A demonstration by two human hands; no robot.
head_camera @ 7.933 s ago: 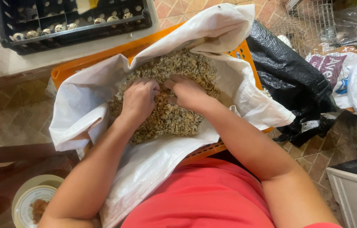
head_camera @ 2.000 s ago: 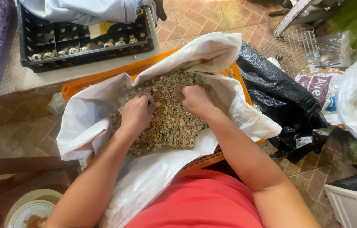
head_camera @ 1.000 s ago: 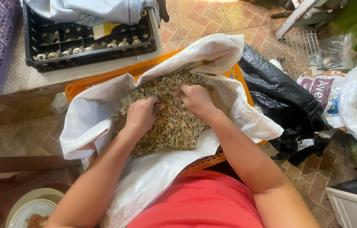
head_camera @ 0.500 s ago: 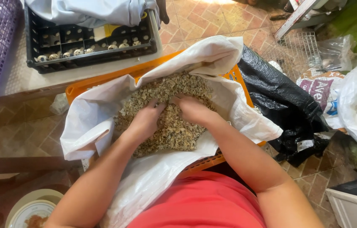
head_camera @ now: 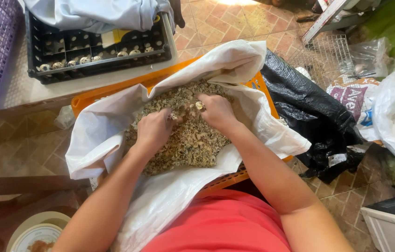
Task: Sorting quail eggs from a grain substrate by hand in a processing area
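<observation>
Head cam: left hand [head_camera: 153, 132] and right hand [head_camera: 216, 111], fingers curled, each grip pinching crumbly tan shell bits [head_camera: 192, 140] in white woven sack [head_camera: 234, 65].

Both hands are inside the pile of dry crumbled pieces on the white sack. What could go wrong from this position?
1. The white sack only drapes loosely over the orange crate; if the left hand or right hand pushes outward, the crumbled pieces could slide over its low front edge.
2. The black tray of small speckled eggs sits close behind; a quick move of an arm might knock it.
</observation>
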